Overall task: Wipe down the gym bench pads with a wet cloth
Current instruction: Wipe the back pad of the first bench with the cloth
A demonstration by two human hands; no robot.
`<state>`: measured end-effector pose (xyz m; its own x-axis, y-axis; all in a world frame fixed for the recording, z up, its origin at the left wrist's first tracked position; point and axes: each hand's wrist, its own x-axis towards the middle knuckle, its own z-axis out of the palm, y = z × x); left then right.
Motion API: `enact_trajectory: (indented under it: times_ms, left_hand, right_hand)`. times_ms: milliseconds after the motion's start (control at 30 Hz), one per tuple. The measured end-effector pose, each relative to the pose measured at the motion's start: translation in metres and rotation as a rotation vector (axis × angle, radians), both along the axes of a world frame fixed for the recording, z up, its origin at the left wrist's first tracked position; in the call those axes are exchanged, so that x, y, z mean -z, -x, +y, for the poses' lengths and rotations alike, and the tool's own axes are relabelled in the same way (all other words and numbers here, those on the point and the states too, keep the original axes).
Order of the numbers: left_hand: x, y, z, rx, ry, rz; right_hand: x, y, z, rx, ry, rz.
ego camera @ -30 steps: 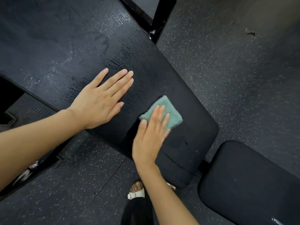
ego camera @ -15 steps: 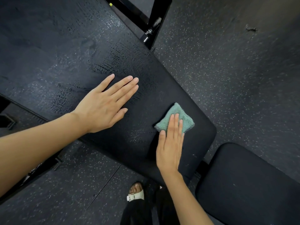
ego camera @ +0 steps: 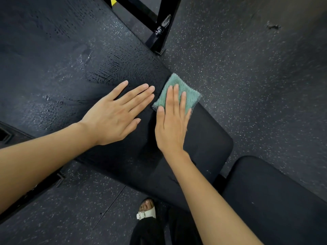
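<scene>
Progress, far left first: the long pad (ego camera: pixel 53 71) is showing a wet sheen and beaded streaks over its left and middle stretches, so by my reading you are well through this pad. Moving right, the sheen is thinning; the near end of the pad, toward the rounded corner, is looking matte, and I am judging that part as not yet wiped, though the dark vinyl is making this hard to confirm. Left hand (ego camera: pixel 113 115): you are laying it flat on the pad, palm down, fingers straight and close together, thumb spread, gripping nothing; it is likely acting as a brace. Just beside its fingertips the cloth (ego camera: pixel 175 80), a folded green square, is lying at the pad's far edge, with its right corner hanging past the edge over the floor (ego camera: pixel 247 76). Right hand (ego camera: pixel 171 128): you are pressing it palm down on the cloth's near half, fingers straight and pointing away from you, not curled round it, so the cloth is being pushed rather than gripped. The two hands are lying side by side, near each other but not touching. Far right, the seat pad (ego camera: pixel 274 200) is looking uniformly matte with no streaks; I am judging it untouched, so it and the long pad's near end are remaining to do.
</scene>
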<state>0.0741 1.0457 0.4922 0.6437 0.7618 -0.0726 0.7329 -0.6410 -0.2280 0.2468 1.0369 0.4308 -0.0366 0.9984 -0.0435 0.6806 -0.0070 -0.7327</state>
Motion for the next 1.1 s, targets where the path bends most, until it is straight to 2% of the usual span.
enact_trajectory:
  times_ms: [167, 433, 600, 733, 867, 1100]
  left_hand:
    - [0.001, -0.006, 0.005, 0.002, 0.0, -0.016]
    - [0.005, -0.014, 0.01, 0.014, -0.002, -0.01]
    - [0.008, -0.019, 0.014, 0.013, 0.002, 0.005]
    - [0.01, -0.024, 0.016, 0.007, 0.013, 0.003]
    - [0.01, -0.026, 0.018, 0.005, 0.027, -0.011]
    - [0.01, -0.029, 0.019, 0.007, 0.028, -0.01]
  right_hand:
    - [0.004, -0.016, 0.002, -0.055, 0.001, -0.049]
    - [0.037, -0.071, -0.028, 0.13, 0.131, -0.043]
    - [0.025, -0.047, -0.017, 0.226, 0.151, 0.041]
    - [0.002, -0.019, 0.007, 0.06, 0.072, 0.064]
    - [0.001, -0.025, 0.011, -0.077, 0.001, 0.014]
    - [0.031, -0.067, -0.031, 0.012, 0.092, -0.052]
